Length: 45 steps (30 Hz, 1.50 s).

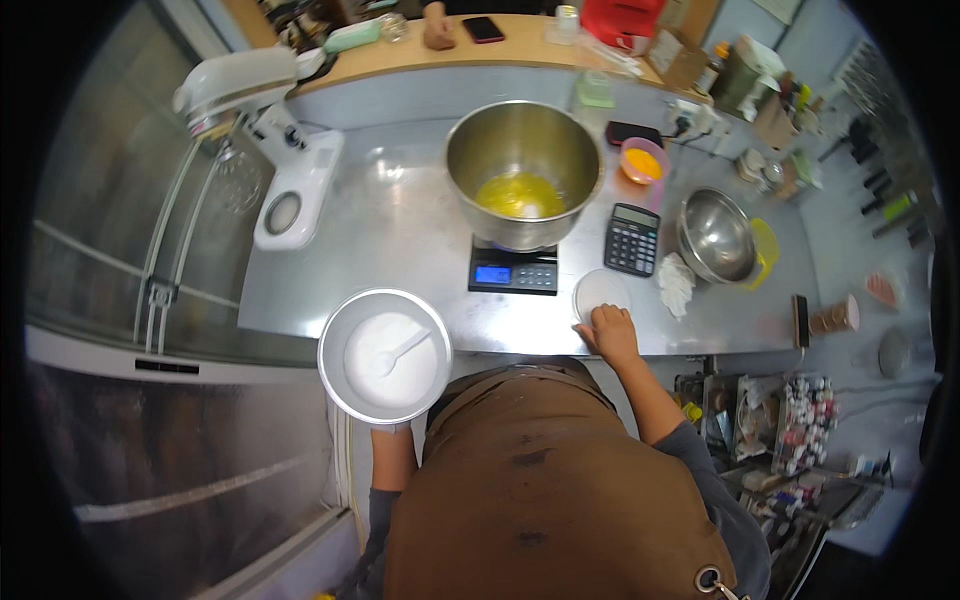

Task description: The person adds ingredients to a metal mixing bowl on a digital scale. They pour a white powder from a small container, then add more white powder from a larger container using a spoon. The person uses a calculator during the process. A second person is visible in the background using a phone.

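A metal pot (pixel 330 360) of white granules with a white plastic scoop (pixel 405 351) lying in it is held up at the table's front left edge. My left hand (pixel 390 429) is almost wholly hidden beneath this pot. My right hand (pixel 613 330) rests at the near edge of a round, pale, shallow dish or lid (pixel 600 291); whether its fingers grip the rim is hard to see. Between and beyond my hands, a large steel mixing bowl (pixel 525 232) with yellowish clear liquid stands on a black digital scale (pixel 514 279) with a lit display.
A white stand mixer (pixel 307 187) with a whisk stands at the left. To the right are a calculator (pixel 632 240), a pink bowl of orange-yellow contents (pixel 642 165), a steel bowl (pixel 716 236) and crumpled white cloth or paper (pixel 676 285). Another person's hand (pixel 439 30) rests on the wooden ledge.
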Each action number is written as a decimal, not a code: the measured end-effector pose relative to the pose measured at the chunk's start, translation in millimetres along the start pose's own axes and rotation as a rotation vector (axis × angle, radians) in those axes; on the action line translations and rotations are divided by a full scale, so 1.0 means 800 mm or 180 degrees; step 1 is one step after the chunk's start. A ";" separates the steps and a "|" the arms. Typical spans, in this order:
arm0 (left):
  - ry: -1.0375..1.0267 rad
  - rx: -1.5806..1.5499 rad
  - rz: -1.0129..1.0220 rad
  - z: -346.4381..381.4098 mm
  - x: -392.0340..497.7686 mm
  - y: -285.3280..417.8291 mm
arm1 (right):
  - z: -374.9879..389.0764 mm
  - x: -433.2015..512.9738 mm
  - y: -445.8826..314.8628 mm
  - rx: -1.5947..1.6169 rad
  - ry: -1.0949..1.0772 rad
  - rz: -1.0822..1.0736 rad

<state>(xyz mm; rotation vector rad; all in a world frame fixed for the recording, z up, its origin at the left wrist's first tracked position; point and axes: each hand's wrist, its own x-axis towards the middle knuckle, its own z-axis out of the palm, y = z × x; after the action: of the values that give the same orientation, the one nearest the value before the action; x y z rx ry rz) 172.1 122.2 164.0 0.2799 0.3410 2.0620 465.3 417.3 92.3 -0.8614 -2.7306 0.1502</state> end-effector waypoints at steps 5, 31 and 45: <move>0.1306 0.1296 0.0940 0.020 0.009 0.002 | -0.062 0.040 -0.039 0.0876 0.0340 -0.0166; 0.1005 0.0706 0.0418 0.032 0.002 -0.031 | -0.185 0.170 -0.265 0.1015 -0.1494 -0.1965; 0.1631 0.0596 0.0580 -0.001 0.013 -0.035 | -0.173 0.195 -0.287 0.1959 -0.1292 -0.1307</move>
<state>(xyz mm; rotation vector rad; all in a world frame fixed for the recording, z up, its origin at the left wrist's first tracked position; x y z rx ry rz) 189.2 144.5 154.4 -0.1188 0.8486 2.2680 257.3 321.9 301.2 -0.0995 -2.8570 1.1058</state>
